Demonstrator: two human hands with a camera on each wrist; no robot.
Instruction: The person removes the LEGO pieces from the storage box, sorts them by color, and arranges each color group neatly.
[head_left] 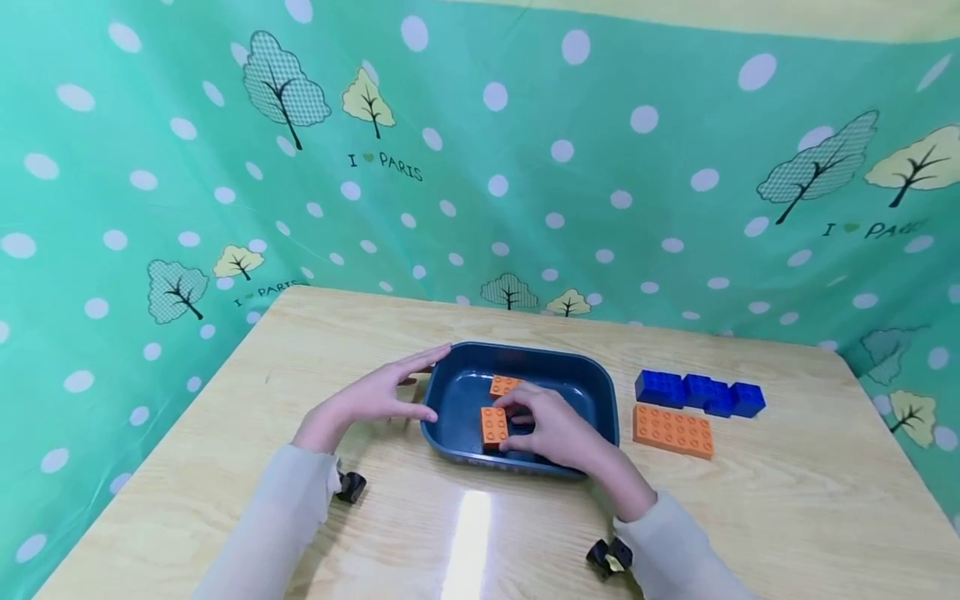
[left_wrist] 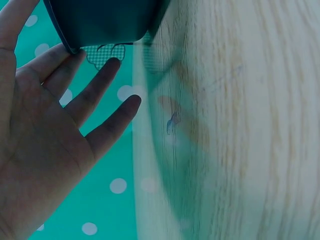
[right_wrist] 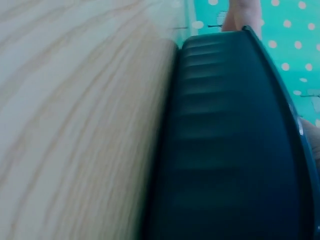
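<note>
A dark blue rectangular tray stands on the table. Inside it, my right hand pinches an orange toy building brick between thumb and fingers. Just behind lies a second orange brick, partly covered by that hand. My left hand is at the tray's left end, its fingers spread and fairly straight, touching the rim. The left wrist view shows the left palm with fingertips at the tray's edge. In the right wrist view, the tray's outer wall hides most of the right hand.
To the right of the tray, several blue bricks sit in a staggered row. A long orange brick lies in front of them. The wooden table meets a green dotted curtain at its back and sides.
</note>
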